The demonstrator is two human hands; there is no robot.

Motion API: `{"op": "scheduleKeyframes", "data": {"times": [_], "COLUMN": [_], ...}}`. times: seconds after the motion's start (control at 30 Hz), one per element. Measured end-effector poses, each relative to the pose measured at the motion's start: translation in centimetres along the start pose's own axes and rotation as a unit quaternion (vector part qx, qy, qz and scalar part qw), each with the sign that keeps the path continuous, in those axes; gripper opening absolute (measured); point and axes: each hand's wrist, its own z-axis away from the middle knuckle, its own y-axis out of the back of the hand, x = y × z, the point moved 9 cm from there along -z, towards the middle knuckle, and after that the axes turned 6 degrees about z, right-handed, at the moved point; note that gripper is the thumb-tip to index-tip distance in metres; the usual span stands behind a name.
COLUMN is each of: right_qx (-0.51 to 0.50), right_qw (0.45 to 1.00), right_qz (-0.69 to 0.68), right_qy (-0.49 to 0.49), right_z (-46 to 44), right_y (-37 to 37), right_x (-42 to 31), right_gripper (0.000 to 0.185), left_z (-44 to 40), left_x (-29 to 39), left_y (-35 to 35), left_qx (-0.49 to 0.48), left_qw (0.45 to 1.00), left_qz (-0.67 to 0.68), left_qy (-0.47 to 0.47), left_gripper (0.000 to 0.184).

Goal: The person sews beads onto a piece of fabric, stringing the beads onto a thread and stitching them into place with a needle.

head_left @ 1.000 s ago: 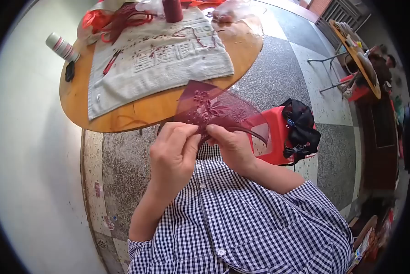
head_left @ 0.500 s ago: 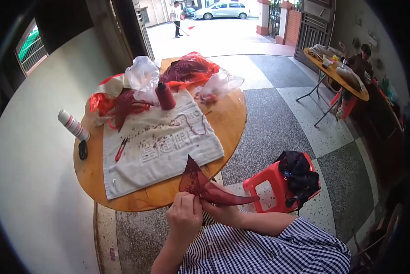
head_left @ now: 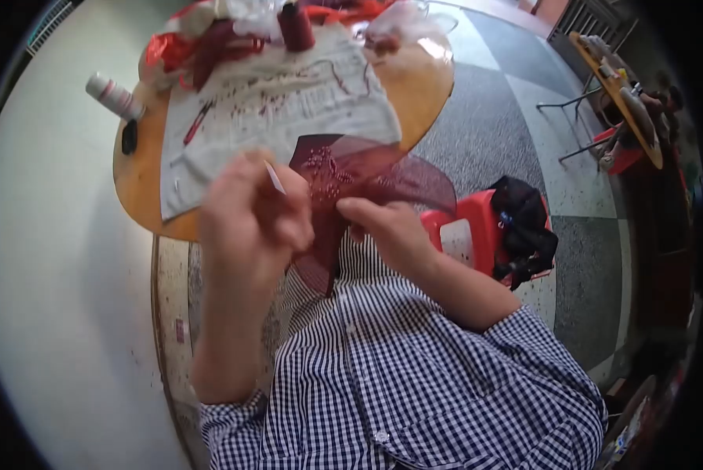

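Note:
A sheer dark red fabric (head_left: pixel 343 168) with raised beadlike decoration spreads over my lap and up toward the table edge. My right hand (head_left: pixel 390 227) grips its near part, the thumb lying on top. Left of the fabric, my left hand (head_left: pixel 249 211) is raised and smeared by motion, its fingers curled. A thin pale sliver (head_left: pixel 275 178) shows at those fingers, too blurred to name. Beyond the hands lies a white towel (head_left: pixel 234 145) on the table, scattered with small dark red bits. Red-handled thread snips (head_left: pixel 198 124) rest on the towel, and a dark red thread spool (head_left: pixel 296 27) stands at its far side.
The round wooden table (head_left: pixel 426 86) also carries a white bottle (head_left: pixel 112 94), a small black object (head_left: pixel 130 137) and plastic bags (head_left: pixel 402 23). To the right stands a red stool (head_left: pixel 477 227) bearing a black bag (head_left: pixel 520 227). Another person (head_left: pixel 661 106) sits at a far table (head_left: pixel 621 90).
The fabric, earlier folded narrow and pinched by both hands, is now spread out. My left hand has let go and moved up and left. The view has tilted down.

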Motion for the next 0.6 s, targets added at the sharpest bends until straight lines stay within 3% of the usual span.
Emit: {"op": "scheduleKeyframes", "data": {"times": [0.07,0.17,0.3,0.37,0.6], "right_qx": [-0.04,-0.065,-0.096,-0.125,-0.168], "right_qw": [0.996,0.987,0.975,0.969,0.966], "right_qz": [-0.083,-0.146,-0.193,-0.207,-0.182], "right_qy": [-0.005,-0.034,-0.054,-0.056,-0.07], "right_z": [-0.5,-0.8,-1.6,-1.9,-2.3], "right_y": [-0.2,-0.4,-1.0,-1.3,-0.9], "right_x": [0.9,1.7,1.6,1.6,1.8], "right_gripper": [0.014,0.014,0.014,0.015,0.017], "left_z": [-1.5,-2.0,-1.6,-1.1,4.9], "left_x": [2.1,8.4,18.8,26.3,46.7], "left_y": [0.7,2.7,7.2,13.1,33.3], "left_qx": [-0.109,-0.138,-0.055,0.005,0.234], "left_qw": [0.973,0.944,0.974,0.968,0.923], "left_qz": [0.201,0.292,0.202,0.156,0.005], "left_qy": [0.043,0.062,-0.087,-0.197,-0.307], "left_gripper": [0.012,0.007,0.013,0.017,0.018]}}
